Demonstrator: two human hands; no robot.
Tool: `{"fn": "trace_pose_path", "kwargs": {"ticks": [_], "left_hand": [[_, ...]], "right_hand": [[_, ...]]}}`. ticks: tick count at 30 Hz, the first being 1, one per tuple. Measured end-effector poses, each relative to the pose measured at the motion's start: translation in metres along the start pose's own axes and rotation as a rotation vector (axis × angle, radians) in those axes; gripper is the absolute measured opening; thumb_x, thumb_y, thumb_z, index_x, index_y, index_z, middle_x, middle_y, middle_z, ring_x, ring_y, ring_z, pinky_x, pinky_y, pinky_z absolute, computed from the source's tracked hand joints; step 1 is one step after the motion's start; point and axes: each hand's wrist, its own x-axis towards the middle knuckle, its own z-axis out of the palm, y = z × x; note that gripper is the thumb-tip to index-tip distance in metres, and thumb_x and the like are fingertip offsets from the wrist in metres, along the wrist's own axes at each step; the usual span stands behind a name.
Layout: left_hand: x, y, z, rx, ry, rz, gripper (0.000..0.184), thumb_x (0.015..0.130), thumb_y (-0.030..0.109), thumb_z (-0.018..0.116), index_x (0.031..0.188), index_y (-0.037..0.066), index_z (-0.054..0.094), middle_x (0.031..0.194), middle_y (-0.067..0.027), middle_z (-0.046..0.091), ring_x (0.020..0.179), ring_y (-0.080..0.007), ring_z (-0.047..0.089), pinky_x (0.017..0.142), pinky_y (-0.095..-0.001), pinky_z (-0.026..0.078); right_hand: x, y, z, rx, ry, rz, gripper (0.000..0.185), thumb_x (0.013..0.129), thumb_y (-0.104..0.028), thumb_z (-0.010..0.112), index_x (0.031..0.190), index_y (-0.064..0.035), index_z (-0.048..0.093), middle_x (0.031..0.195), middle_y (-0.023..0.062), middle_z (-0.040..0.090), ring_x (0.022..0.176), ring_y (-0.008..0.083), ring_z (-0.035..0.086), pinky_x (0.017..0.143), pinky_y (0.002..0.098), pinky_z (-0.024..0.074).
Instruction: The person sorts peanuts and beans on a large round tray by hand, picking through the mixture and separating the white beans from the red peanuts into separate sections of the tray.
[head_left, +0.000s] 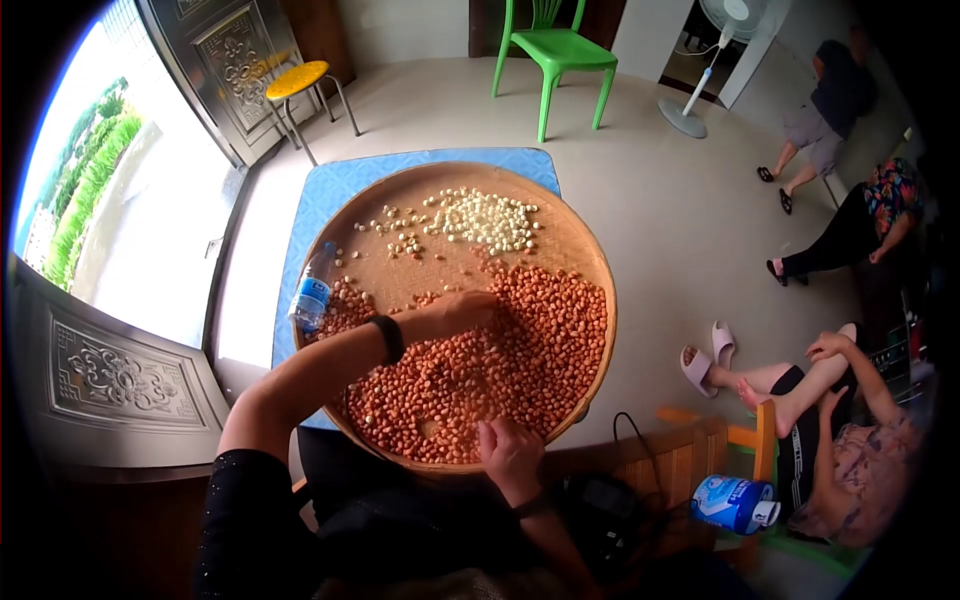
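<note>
A round, shallow woven tray (pixel 602 262) rests on a blue patterned table (pixel 520 160). Reddish-brown nuts or seeds (pixel 550 330) cover its near and right parts, and pale cream ones (pixel 485 218) lie in a patch at the far side. My left hand (pixel 465 312), a dark band on its wrist, reaches over the middle of the brown pile; its fingers are blurred. Near the tray's front edge, my right hand (pixel 508 450) is at the brown pile with its fingers curled together, and what they hold is too small to tell. A plastic bottle (pixel 311 295) lies at the tray's left edge.
A yellow stool (pixel 298 80), green chair (pixel 562 50) and white fan (pixel 683 117) stand beyond the table. Three other people are at the right, one seated near a wooden bench (pixel 660 455). A blue-and-white container (pixel 728 503) is at the lower right; an open door is left.
</note>
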Motion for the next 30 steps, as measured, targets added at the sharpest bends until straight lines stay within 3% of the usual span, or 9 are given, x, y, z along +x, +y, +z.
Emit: {"fn": "trace_pose_path", "kwargs": {"ticks": [4,7,8,13,16,21,23,29,30], "left_hand": [[0.012,0.009,-0.016,-0.034,0.329,0.029,0.035,0.088,0.018,0.041,0.123,0.013,0.044,0.116,-0.0147,0.050,0.099,-0.0236,0.053,0.085,-0.0347,0.045],[0.018,0.025,-0.041,-0.052,0.243,-0.083,0.035,0.089,0.017,0.037,0.123,0.013,0.044,0.119,-0.0143,0.048,0.101,-0.0237,0.052,0.085,-0.0342,0.045],[0.024,0.018,-0.034,0.159,0.349,-0.006,0.030,0.089,0.015,0.033,0.113,0.010,0.050,0.111,-0.0138,0.051,0.095,-0.0247,0.053,0.080,-0.0343,0.046],[0.053,-0.017,-0.021,0.145,0.435,-0.061,0.018,0.087,0.012,0.033,0.088,0.003,0.049,0.092,-0.0123,0.051,0.082,-0.0244,0.051,0.072,-0.0360,0.045],[0.038,-0.005,-0.021,0.257,0.444,0.159,0.022,0.089,0.013,0.030,0.091,0.004,0.050,0.089,-0.0127,0.053,0.082,-0.0240,0.051,0.073,-0.0354,0.044],[0.021,0.000,-0.014,-0.017,0.319,-0.027,0.023,0.086,0.014,0.036,0.100,0.005,0.051,0.098,-0.0144,0.054,0.087,-0.0255,0.052,0.076,-0.0373,0.043],[0.004,0.031,-0.018,0.155,0.041,-0.235,0.048,0.087,0.021,0.041,0.129,0.000,0.030,0.134,-0.0193,0.028,0.123,-0.0315,0.030,0.102,-0.0364,0.026],[0.021,0.012,-0.010,0.191,0.152,-0.127,0.050,0.086,0.024,0.044,0.129,0.002,0.031,0.135,-0.0196,0.027,0.122,-0.0337,0.031,0.100,-0.0394,0.030],[0.027,0.010,-0.009,0.165,0.237,-0.125,0.044,0.083,0.017,0.044,0.125,0.007,0.036,0.129,-0.0181,0.034,0.111,-0.0323,0.041,0.091,-0.0389,0.038]], "right_hand": [[0.001,0.000,-0.001,0.018,-0.023,-0.005,0.017,0.075,-0.014,0.060,0.064,-0.0080,0.049,0.054,0.0071,0.053,0.050,0.0239,0.055,0.045,0.0329,0.0415],[0.000,0.001,-0.001,0.043,-0.028,0.008,0.018,0.075,-0.014,0.060,0.063,-0.0078,0.048,0.054,0.0071,0.053,0.050,0.0241,0.055,0.045,0.0332,0.0419],[0.000,0.001,-0.001,0.041,-0.042,0.026,0.017,0.074,-0.013,0.061,0.064,-0.0079,0.049,0.055,0.0075,0.053,0.050,0.0243,0.055,0.045,0.0336,0.0422],[-0.002,0.003,0.005,0.063,0.011,0.037,0.018,0.076,-0.016,0.058,0.062,-0.0086,0.048,0.054,0.0079,0.051,0.049,0.0259,0.052,0.047,0.0353,0.0407],[-0.006,0.005,0.007,0.106,0.015,0.053,0.021,0.078,-0.019,0.055,0.062,-0.0089,0.047,0.054,0.0084,0.050,0.049,0.0276,0.050,0.049,0.0377,0.0397],[0.000,0.004,0.004,0.081,0.068,-0.023,0.018,0.075,-0.011,0.059,0.062,-0.0092,0.047,0.053,0.0049,0.048,0.046,0.0211,0.050,0.041,0.0319,0.0385],[0.000,0.003,0.001,0.074,0.052,-0.017,0.017,0.076,-0.011,0.058,0.064,-0.0088,0.047,0.053,0.0047,0.048,0.045,0.0215,0.049,0.041,0.0322,0.0383],[-0.004,0.008,0.008,0.103,0.091,-0.050,0.020,0.079,-0.017,0.055,0.064,-0.0084,0.046,0.054,0.0053,0.048,0.045,0.0219,0.049,0.041,0.0320,0.0382],[-0.005,0.008,0.008,0.105,0.096,-0.056,0.020,0.079,-0.017,0.055,0.064,-0.0084,0.046,0.054,0.0053,0.048,0.045,0.0219,0.049,0.041,0.0320,0.0382]]}}
